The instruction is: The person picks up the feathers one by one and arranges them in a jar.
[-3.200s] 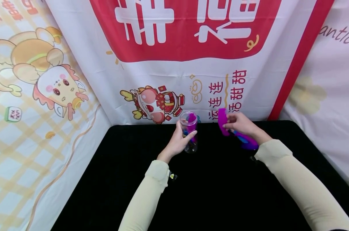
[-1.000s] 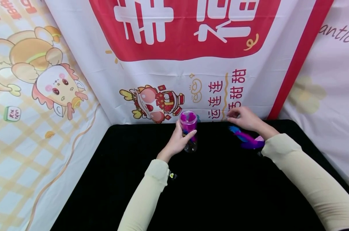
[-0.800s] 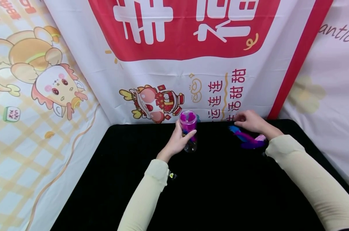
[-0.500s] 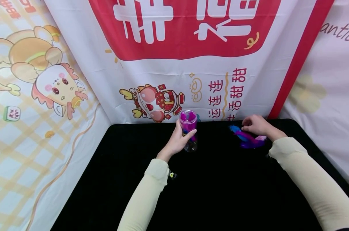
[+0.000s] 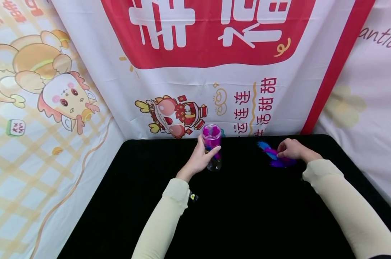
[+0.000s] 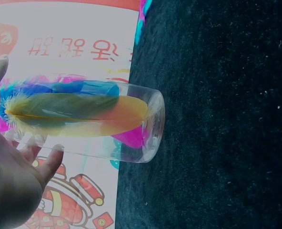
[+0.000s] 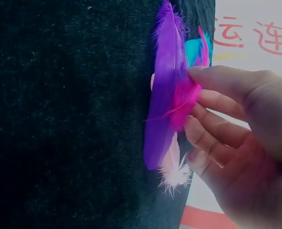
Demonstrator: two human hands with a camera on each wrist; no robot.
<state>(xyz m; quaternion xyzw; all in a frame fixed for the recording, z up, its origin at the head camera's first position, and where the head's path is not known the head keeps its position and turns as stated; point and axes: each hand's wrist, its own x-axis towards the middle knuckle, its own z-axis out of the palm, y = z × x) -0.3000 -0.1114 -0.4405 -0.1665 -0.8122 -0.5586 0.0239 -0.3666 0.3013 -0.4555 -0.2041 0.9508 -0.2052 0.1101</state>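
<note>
My left hand (image 5: pixel 198 158) holds a clear jar (image 6: pixel 153 119) upright near the far edge of the table, fingers and thumb around its side. Its mouth is uncovered. Inside are a yellow-green feather (image 6: pixel 79 107), a blue feather (image 6: pixel 86 88) and magenta ones. Over to the right, my right hand (image 5: pixel 294 149) pinches a magenta feather (image 7: pixel 185 102) between thumb and fingertips. That feather lies against a small pile with a purple feather (image 7: pixel 162 114), a pale pink feather (image 7: pixel 172 162) and a blue feather (image 5: pixel 264 145). The hand hides part of the pile in the head view.
A black cloth-like surface covers the table (image 5: pixel 231 216). Right behind its far edge hangs a red and white printed banner (image 5: pixel 182 79). A patterned cloth (image 5: pixel 46 144) hangs on the left and a pale curtain (image 5: pixel 370 108) on the right.
A magenta feather my right hand held earlier went into the jar. The right hand then moved right and down to the pile and took hold of another magenta feather. The left hand stays put.
</note>
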